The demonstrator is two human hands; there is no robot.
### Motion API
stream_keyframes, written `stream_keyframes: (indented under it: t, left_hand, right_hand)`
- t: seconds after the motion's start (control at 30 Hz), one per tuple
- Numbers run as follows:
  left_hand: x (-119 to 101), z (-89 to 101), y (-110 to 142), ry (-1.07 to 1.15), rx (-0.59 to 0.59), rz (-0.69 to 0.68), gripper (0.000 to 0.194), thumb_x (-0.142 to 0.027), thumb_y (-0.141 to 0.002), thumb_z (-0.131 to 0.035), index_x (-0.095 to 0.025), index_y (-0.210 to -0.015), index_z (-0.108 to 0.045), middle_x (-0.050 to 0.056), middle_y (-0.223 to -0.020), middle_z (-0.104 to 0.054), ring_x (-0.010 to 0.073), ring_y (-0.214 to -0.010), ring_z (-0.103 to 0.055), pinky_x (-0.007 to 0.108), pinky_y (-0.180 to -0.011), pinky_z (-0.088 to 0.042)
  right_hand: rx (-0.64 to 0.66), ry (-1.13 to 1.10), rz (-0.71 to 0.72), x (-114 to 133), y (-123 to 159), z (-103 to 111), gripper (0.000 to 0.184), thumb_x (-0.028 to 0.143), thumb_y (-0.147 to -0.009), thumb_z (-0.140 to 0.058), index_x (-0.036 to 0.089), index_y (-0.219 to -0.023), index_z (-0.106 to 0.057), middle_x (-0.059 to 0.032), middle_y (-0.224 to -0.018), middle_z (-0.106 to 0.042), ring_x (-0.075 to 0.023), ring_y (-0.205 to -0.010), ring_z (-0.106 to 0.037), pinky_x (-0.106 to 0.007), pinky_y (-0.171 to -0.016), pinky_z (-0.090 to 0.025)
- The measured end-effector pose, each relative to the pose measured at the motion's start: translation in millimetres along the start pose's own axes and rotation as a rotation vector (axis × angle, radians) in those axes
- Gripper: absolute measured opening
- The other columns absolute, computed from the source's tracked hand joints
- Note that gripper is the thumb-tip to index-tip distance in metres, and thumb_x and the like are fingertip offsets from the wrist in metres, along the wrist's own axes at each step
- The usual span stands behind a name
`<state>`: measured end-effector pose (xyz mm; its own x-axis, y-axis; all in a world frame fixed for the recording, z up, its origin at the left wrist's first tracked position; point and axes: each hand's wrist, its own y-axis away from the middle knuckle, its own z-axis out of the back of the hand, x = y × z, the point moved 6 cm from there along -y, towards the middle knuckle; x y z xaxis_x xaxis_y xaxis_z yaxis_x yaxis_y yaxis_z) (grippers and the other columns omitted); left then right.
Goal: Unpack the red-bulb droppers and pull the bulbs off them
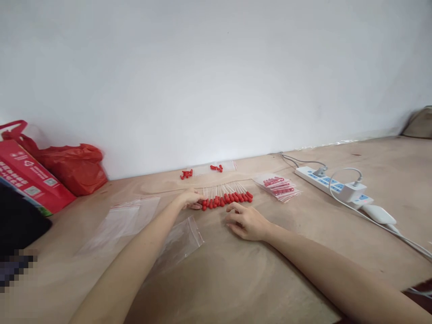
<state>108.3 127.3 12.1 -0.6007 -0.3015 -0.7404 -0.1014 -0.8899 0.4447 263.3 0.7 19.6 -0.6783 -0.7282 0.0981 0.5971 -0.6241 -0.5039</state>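
A row of thin pale sticks with red tips (227,198) is fanned out on the table, tips towards me. At the row's left end is my left hand (191,198), its fingers stretched out and touching or almost touching the outermost stick. My right hand (248,222) rests on the table just in front of the row, fingers loosely bent and apart, with nothing in them. Left of centre lie flat clear zip bags (126,218), and a single clear zip bag (184,236) is partly behind my left forearm.
Filled zip bags (278,186) are stacked to the right. Small red pieces (186,173) lie at the back beside another clear bag (231,166). A power strip (324,181) with cables is at right; red bags (72,164) stand by the wall at left.
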Motion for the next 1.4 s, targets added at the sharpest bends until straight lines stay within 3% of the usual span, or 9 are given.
stream_keyframes:
  t: [0.37, 0.57, 0.8, 0.87, 0.97, 1.07, 1.17, 1.3, 1.4]
  left_hand:
    - [-15.5, 2.7, -5.2, -0.148, -0.174, -0.127, 0.015, -0.018, -0.061, -0.057, -0.014, -0.049, -0.049, -0.006, -0.039, -0.047, 0.0041, -0.033, -0.040, 0.015, -0.035, -0.028]
    - [-23.1, -4.0, -3.0, -0.276, -0.194, -0.216, 0.018, -0.026, -0.058, -0.062, -0.013, -0.049, -0.054, -0.003, -0.041, -0.051, 0.0079, -0.038, -0.046, 0.018, -0.039, -0.034]
    - [-13.9, 24.2, 57.5, -0.398, -0.379, -0.486, 0.018, -0.035, -0.066, -0.057, -0.017, -0.070, -0.061, 0.001, -0.069, -0.064, 0.0161, -0.071, -0.058, 0.023, -0.068, -0.044]
    - [-3.3, 26.0, 84.7, -0.489, -0.342, -0.700, 0.024, -0.038, -0.073, -0.049, -0.020, -0.078, -0.063, 0.003, -0.083, -0.066, 0.0181, -0.083, -0.058, 0.026, -0.080, -0.043]
    - [25.6, 21.0, 111.5, -0.605, -0.169, -0.841, 0.032, -0.039, -0.080, -0.042, -0.025, -0.101, -0.062, 0.002, -0.110, -0.060, 0.0195, -0.111, -0.047, 0.031, -0.099, -0.031]
    - [52.3, 5.6, 120.2, -0.750, 0.056, -0.839, 0.040, -0.039, -0.085, -0.037, -0.032, -0.124, -0.043, -0.002, -0.135, -0.037, 0.0191, -0.128, -0.026, 0.038, -0.107, -0.014]
    - [64.9, -5.9, 117.3, -0.810, 0.153, -0.770, 0.045, -0.044, -0.085, -0.036, -0.036, -0.129, -0.032, -0.003, -0.142, -0.022, 0.0218, -0.131, -0.016, 0.046, -0.107, -0.006]
    - [63.6, 12.0, 106.9, -0.630, -0.106, -0.683, 0.044, -0.044, -0.086, -0.030, -0.029, -0.125, -0.042, 0.002, -0.137, -0.034, 0.0206, -0.126, -0.029, 0.039, -0.105, -0.020]
    - [72.4, 37.2, 98.3, -0.514, -0.341, -0.528, 0.049, -0.047, -0.075, -0.046, -0.020, -0.116, -0.049, 0.009, -0.119, -0.052, 0.0231, -0.107, -0.049, 0.035, -0.091, -0.038]
  right_hand:
    - [0.000, -0.027, 0.004, 2.2, 0.2, 0.5, 0.015, 0.023, -0.080, -0.046, 0.018, -0.086, -0.058, -0.0067, -0.103, -0.051, -0.0062, -0.059, -0.050, -0.021, -0.056, -0.038]
    - [0.010, -0.023, 0.002, 2.7, 0.0, 1.5, 0.015, 0.023, -0.080, -0.046, 0.018, -0.087, -0.058, -0.0068, -0.104, -0.052, -0.0073, -0.060, -0.052, -0.022, -0.056, -0.040]
    - [0.011, -0.019, 0.008, 4.0, 0.1, 2.1, 0.015, 0.023, -0.080, -0.046, 0.018, -0.085, -0.059, -0.0065, -0.103, -0.052, -0.0072, -0.060, -0.052, -0.022, -0.057, -0.040]
    - [0.007, -0.015, 0.006, 4.0, 0.1, 0.8, 0.015, 0.024, -0.080, -0.046, 0.018, -0.086, -0.059, -0.0064, -0.103, -0.052, -0.0071, -0.059, -0.051, -0.022, -0.056, -0.040]
    - [-0.003, -0.028, 0.010, 4.5, -0.4, -1.3, 0.015, 0.024, -0.080, -0.047, 0.018, -0.087, -0.059, -0.0063, -0.102, -0.053, -0.0073, -0.060, -0.051, -0.022, -0.057, -0.040]
    - [-0.007, -0.051, 0.013, 4.5, -0.8, -2.8, 0.015, 0.023, -0.079, -0.047, 0.018, -0.086, -0.059, -0.0062, -0.101, -0.053, -0.0077, -0.061, -0.051, -0.022, -0.058, -0.040]
    - [-0.010, -0.073, 0.011, 4.1, 0.0, -3.1, 0.014, 0.023, -0.079, -0.048, 0.018, -0.086, -0.059, -0.0062, -0.100, -0.053, -0.0075, -0.061, -0.051, -0.022, -0.059, -0.040]
    - [-0.012, -0.059, 0.014, 5.1, 0.7, -2.4, 0.014, 0.023, -0.079, -0.048, 0.018, -0.085, -0.059, -0.0061, -0.100, -0.053, -0.0079, -0.061, -0.051, -0.022, -0.058, -0.039]
    - [-0.070, 0.022, -0.006, 1.2, -1.6, 3.9, 0.014, 0.021, -0.077, -0.048, 0.019, -0.083, -0.060, -0.0056, -0.094, -0.056, -0.0124, -0.070, -0.052, -0.026, -0.063, -0.038]
